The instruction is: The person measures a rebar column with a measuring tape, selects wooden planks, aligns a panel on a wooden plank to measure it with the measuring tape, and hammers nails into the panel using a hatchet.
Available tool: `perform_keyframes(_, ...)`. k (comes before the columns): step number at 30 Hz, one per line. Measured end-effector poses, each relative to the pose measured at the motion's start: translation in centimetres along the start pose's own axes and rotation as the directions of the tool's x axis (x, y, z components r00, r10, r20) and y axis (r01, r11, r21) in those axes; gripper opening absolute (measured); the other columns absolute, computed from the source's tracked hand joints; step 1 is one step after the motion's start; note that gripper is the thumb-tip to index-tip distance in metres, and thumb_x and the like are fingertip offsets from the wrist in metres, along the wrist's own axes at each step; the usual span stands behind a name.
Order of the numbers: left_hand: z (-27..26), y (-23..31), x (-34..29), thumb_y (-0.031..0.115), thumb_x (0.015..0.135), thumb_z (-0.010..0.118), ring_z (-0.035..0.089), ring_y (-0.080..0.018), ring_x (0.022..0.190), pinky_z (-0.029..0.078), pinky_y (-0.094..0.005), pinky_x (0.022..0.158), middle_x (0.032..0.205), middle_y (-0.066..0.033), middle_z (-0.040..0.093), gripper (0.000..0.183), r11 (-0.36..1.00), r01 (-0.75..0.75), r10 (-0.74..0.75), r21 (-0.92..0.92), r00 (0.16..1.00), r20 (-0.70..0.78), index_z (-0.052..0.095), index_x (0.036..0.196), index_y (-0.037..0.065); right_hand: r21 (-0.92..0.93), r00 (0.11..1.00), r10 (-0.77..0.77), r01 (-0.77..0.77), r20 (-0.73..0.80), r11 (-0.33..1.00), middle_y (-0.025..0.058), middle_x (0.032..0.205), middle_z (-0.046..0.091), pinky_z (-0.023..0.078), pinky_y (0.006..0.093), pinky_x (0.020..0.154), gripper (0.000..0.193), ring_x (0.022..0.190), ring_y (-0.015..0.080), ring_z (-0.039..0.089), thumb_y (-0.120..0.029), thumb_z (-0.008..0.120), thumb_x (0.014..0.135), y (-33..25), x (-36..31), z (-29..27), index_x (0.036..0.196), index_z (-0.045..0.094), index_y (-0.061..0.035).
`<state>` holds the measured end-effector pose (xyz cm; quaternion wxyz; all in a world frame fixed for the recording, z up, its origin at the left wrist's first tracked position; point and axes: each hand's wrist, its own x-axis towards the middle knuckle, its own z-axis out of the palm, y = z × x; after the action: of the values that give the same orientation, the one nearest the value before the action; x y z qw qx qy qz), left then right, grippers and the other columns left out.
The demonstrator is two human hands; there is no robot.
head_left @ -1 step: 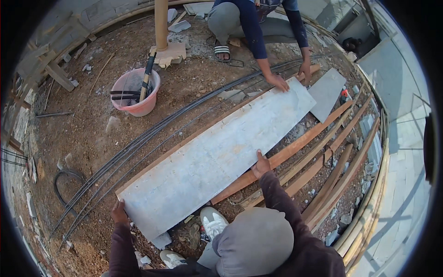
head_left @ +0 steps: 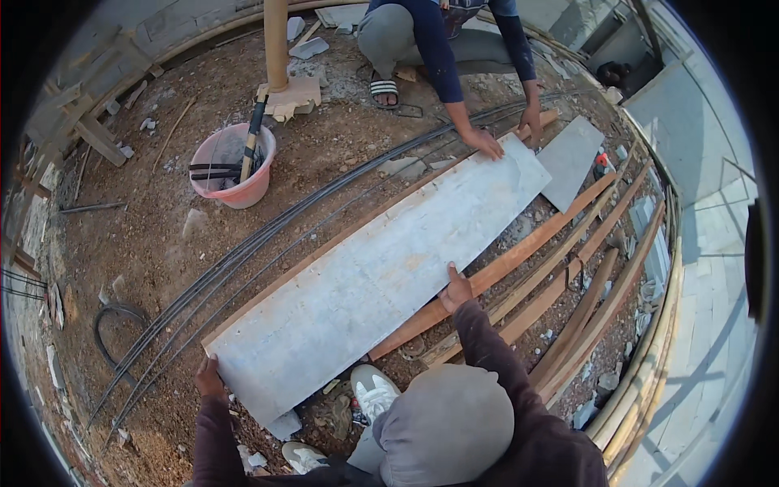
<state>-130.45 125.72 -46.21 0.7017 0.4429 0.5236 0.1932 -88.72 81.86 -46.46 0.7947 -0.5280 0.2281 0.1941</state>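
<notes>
A long pale grey board (head_left: 381,280) lies slantwise over the ground, from near left to far right, with a brown wooden edge along its far side. At its near left corner my left hand (head_left: 209,379) is closed on the edge. My right hand (head_left: 457,290) grips the near long edge around the middle, thumb on top and the other fingers mostly hidden below. Near the far end another person's hand (head_left: 484,144) rests on the board's edge, and that person's other hand (head_left: 531,126) is beside a wooden strip (head_left: 548,118).
Dark metal rods (head_left: 280,217) run along the board's far side. Several timber strips (head_left: 519,261) lie on its right, and a smaller grey panel (head_left: 570,162) is beyond its far end. A pink bucket (head_left: 247,195) holding a long-handled tool stands near a wooden post (head_left: 277,49).
</notes>
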Motion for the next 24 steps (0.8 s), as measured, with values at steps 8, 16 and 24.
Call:
perform_keyframes(8, -1.0, -0.6, 1.6, 0.020, 0.089, 0.059, 0.060, -0.0185, 0.094, 0.045, -0.0294, 0.085, 0.111, -0.0101, 0.063, 0.044, 0.998, 0.000, 0.003, 0.071, 0.999, -0.032, 0.053, 0.124, -0.006, 0.018, 0.996, 0.072, -0.073, 0.043, 0.997, 0.0081, 0.117, 0.056, 0.045, 0.0438, 0.085, 0.040, 0.101, 0.0248, 0.057, -0.033, 0.053, 0.096, 0.3, 0.5, -1.0, 0.125, 0.043, -0.0071)
perform_keyframes(16, -0.3, -0.1, 1.5, 0.020, 0.089, 0.060, 0.062, -0.0192, 0.087, 0.048, -0.0301, 0.081, 0.106, -0.0097, 0.065, 0.041, 0.996, 0.069, -0.067, 0.049, 0.997, -0.025, 0.055, 0.121, -0.005, -0.003, 0.997, 0.074, -0.074, -0.022, 0.997, 0.0054, 0.109, 0.059, 0.047, 0.0397, 0.077, 0.033, 0.095, 0.0222, 0.059, -0.032, 0.054, 0.095, -0.3, 0.6, -0.9, 0.117, 0.049, -0.0074)
perform_keyframes(24, 0.1, 0.0, 0.7, 0.019, 0.089, 0.060, 0.063, -0.0193, 0.086, 0.050, -0.0307, 0.077, 0.104, -0.0092, 0.065, 0.039, 0.997, 0.065, -0.065, 0.032, 0.998, -0.024, 0.055, 0.121, -0.004, -0.012, 0.991, 0.097, -0.099, -0.092, 0.995, 0.0066, 0.105, 0.061, 0.050, 0.0384, 0.077, 0.031, 0.091, 0.0221, 0.060, -0.030, 0.054, 0.095, -1.0, 0.6, -0.4, 0.115, 0.051, -0.0064)
